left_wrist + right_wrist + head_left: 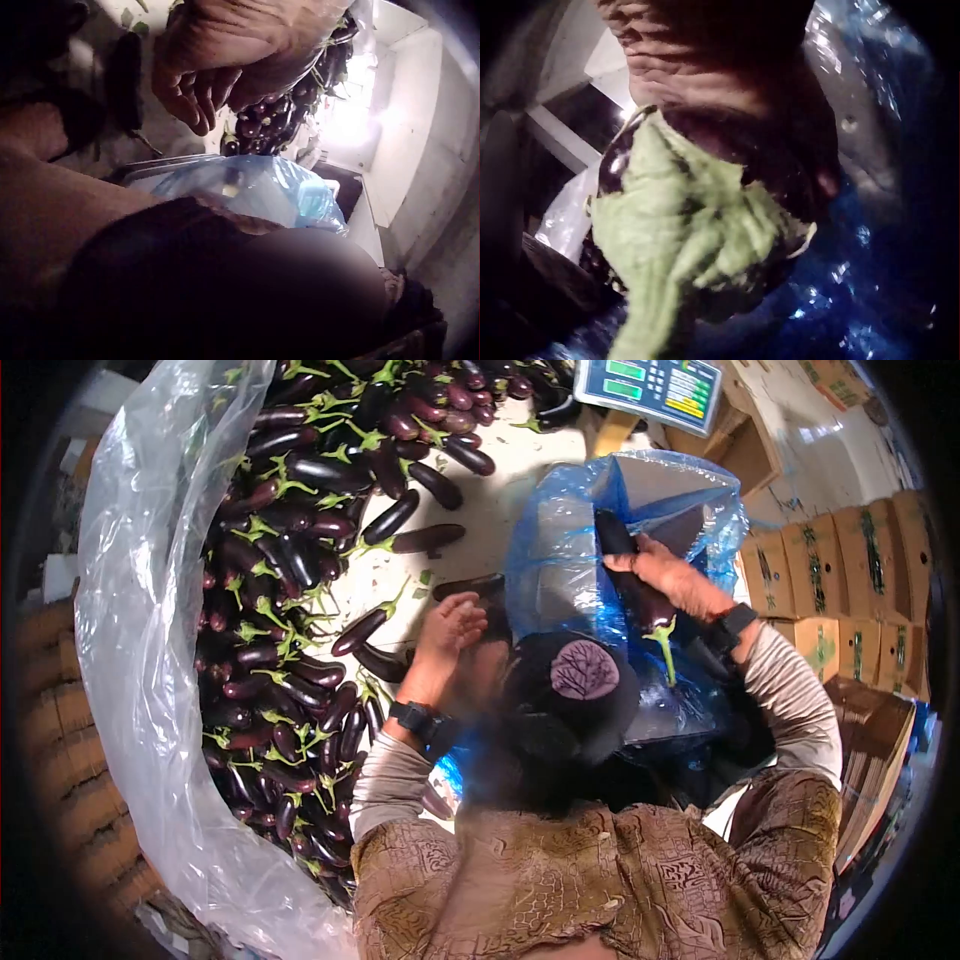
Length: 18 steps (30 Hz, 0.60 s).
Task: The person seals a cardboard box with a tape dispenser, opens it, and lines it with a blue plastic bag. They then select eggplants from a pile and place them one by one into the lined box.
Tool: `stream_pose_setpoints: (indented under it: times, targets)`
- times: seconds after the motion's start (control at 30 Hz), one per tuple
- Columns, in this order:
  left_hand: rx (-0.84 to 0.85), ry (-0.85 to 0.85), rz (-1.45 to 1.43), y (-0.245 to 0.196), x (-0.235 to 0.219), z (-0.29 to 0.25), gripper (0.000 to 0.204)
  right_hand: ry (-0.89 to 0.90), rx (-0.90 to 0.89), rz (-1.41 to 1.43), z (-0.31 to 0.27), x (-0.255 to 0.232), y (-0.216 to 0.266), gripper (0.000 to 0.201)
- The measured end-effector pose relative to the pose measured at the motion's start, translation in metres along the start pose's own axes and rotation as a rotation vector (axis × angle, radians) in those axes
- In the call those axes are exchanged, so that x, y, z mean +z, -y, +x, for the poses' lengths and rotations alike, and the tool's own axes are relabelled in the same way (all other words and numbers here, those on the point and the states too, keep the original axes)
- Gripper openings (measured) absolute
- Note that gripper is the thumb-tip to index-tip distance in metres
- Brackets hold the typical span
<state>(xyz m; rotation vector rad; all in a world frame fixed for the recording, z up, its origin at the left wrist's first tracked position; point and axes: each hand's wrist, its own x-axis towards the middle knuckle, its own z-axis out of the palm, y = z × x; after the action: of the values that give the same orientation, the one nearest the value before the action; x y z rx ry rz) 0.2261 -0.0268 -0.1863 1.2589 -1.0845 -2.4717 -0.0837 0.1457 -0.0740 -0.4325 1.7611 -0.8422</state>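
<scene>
The fingers (622, 563) of the right hand (672, 578) are curled round one long eggplant (630, 585), near its middle. Its long axis runs from far to near: the dark blunt end points to the far side, into the open mouth of the blue plastic bag (560, 560), and the green stem end (664, 642) points near, toward the person's wrist. The right wrist view confirms this, because the green cap (682, 240) fills the picture just below the hand, with blue plastic around it. So this eggplant lies already inside the rim of the bag, and the right hand is clearly the nearer one to it.

The left hand (447, 632) holds nothing. Its fingers (196, 101) hang loosely bent, above the pale tabletop (490, 510), just left of the bag. Loose eggplants lie close to it, one (365, 628) to its left and one (470, 586) on the far side. Further to the left, the large heap of eggplants (290, 610) lies in a clear plastic sheet (140, 660). A scale display (650, 388) stands at the far edge, and cardboard boxes (850, 580) are stacked at the right.
</scene>
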Motion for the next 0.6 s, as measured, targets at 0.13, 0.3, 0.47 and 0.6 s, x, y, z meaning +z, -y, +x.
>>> stream_pose_setpoints:
  times: [0.13, 0.3, 0.47, 0.6]
  targets:
    - [-0.007, -0.047, -0.018, 0.027, -0.027, 0.007, 0.031, -0.34, -0.293, -0.502, 0.057, 0.036, -0.091, 0.06]
    - [-0.005, -0.182, 0.014, 0.042, -0.056, 0.041, 0.031, -0.482, -0.174, -0.364, 0.102, 0.064, -0.144, 0.077]
    - [0.04, -0.322, 0.107, 0.013, -0.055, 0.057, 0.027, -0.507, -0.275, -0.25, 0.125, 0.08, -0.177, 0.082]
    - [0.154, -0.363, 0.186, -0.012, -0.065, 0.076, 0.025, -0.431, -0.176, 0.07, 0.116, 0.08, -0.171, 0.077]
